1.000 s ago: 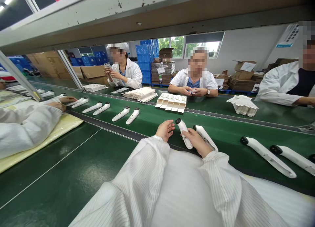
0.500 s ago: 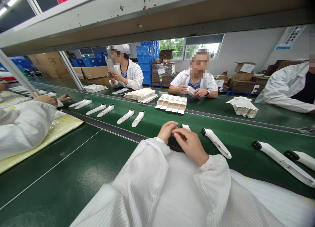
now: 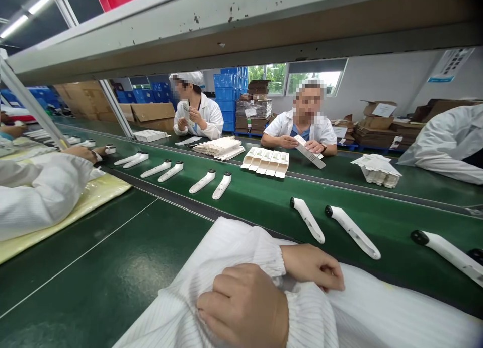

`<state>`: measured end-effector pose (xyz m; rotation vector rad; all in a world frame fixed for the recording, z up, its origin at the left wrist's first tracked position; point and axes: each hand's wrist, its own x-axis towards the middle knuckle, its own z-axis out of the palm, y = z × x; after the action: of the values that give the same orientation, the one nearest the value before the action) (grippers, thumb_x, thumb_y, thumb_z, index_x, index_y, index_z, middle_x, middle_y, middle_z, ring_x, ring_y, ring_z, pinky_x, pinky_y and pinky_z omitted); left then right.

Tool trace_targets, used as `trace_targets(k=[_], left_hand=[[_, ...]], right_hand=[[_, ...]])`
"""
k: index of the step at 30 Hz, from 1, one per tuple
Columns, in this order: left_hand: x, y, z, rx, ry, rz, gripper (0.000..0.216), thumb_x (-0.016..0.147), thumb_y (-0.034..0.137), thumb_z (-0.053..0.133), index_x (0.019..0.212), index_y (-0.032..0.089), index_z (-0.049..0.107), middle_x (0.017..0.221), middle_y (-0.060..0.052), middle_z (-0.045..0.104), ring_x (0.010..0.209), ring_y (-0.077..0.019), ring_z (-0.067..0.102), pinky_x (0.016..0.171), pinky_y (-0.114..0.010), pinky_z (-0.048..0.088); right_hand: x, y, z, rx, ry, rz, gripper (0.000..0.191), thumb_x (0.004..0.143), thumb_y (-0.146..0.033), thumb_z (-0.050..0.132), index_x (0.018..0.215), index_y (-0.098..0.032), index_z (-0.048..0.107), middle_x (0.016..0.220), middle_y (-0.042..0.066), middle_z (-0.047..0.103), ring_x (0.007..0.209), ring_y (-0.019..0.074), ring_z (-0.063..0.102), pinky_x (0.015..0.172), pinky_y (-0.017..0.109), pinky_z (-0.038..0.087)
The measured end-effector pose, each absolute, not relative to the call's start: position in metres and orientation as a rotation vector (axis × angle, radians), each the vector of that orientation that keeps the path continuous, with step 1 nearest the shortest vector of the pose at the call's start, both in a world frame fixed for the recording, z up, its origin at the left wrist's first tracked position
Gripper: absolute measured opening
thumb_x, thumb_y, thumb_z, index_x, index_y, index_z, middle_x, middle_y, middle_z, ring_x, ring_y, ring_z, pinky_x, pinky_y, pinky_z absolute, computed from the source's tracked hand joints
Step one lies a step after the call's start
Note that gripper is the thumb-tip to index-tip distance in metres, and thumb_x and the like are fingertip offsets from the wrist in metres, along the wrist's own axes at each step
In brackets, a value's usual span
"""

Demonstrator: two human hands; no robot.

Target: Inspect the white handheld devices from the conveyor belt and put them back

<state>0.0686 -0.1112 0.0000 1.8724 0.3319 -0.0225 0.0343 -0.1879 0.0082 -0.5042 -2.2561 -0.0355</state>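
My forearms are crossed in white striped sleeves. My left hand point(image 3: 315, 267) lies to the right over a white padded sheet point(image 3: 377, 292), its fingers loosely curled with nothing visible in them. Folded over the left sleeve point(image 3: 234, 242), my right hand point(image 3: 245, 302) has bent fingers; no object shows in it. Beyond the hands, on the green belt, lie white handheld devices with black heads, shaped like forehead thermometers. The nearest are one device point(image 3: 307, 219), another point(image 3: 352, 232) and a third point(image 3: 453, 255) at the right. Neither hand touches them.
More white devices point(image 3: 222, 186) lie along the belt point(image 3: 256, 202) leftward. Open small boxes point(image 3: 266, 161) and flat cartons point(image 3: 219, 146) stand across it. A co-worker point(image 3: 302, 126) opposite handles a carton. Another person's sleeve point(image 3: 45, 192) is at left. A shelf point(image 3: 226, 36) hangs overhead.
My hands have parted from near each other above the belt and drawn back, crossing at the forearms. The nearby devices appear farther right. The opposite co-worker's carton is now tilted down.
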Motion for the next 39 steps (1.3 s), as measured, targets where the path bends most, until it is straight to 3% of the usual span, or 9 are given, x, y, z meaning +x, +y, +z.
trace_targets(k=[4, 7, 39], left_hand=[[0.067, -0.100, -0.010, 1.606, 0.368, 0.031, 0.045, 0.063, 0.060, 0.068, 0.079, 0.018, 0.063, 0.070, 0.000, 0.059, 0.062, -0.0112, 0.056, 0.057, -0.022, 0.045], [0.068, -0.096, -0.013, 1.536, 0.393, 0.019, 0.057, 0.053, 0.069, 0.067, 0.078, 0.018, 0.062, 0.069, 0.000, 0.058, 0.059, -0.0106, 0.055, 0.053, -0.022, 0.043], [0.067, -0.096, -0.009, 1.537, 0.360, 0.041, 0.059, 0.053, 0.070, 0.067, 0.081, 0.018, 0.062, 0.072, -0.001, 0.058, 0.062, -0.0113, 0.058, 0.051, -0.021, 0.042]], right_hand=[[0.039, -0.179, 0.009, -0.539, -2.279, 0.026, 0.024, 0.090, -0.027, 0.041, 0.078, -0.020, 0.060, 0.058, -0.003, 0.053, 0.052, 0.0094, 0.047, 0.050, 0.024, 0.037], [0.039, -0.176, 0.009, -0.561, -2.279, 0.033, 0.024, 0.090, -0.027, 0.041, 0.077, -0.020, 0.060, 0.060, -0.002, 0.054, 0.054, 0.0099, 0.049, 0.052, 0.024, 0.038], [0.036, -0.175, 0.003, -0.533, -2.213, 0.092, 0.019, 0.085, -0.029, 0.048, 0.074, -0.021, 0.061, 0.057, -0.002, 0.055, 0.050, 0.0117, 0.051, 0.047, 0.025, 0.040]])
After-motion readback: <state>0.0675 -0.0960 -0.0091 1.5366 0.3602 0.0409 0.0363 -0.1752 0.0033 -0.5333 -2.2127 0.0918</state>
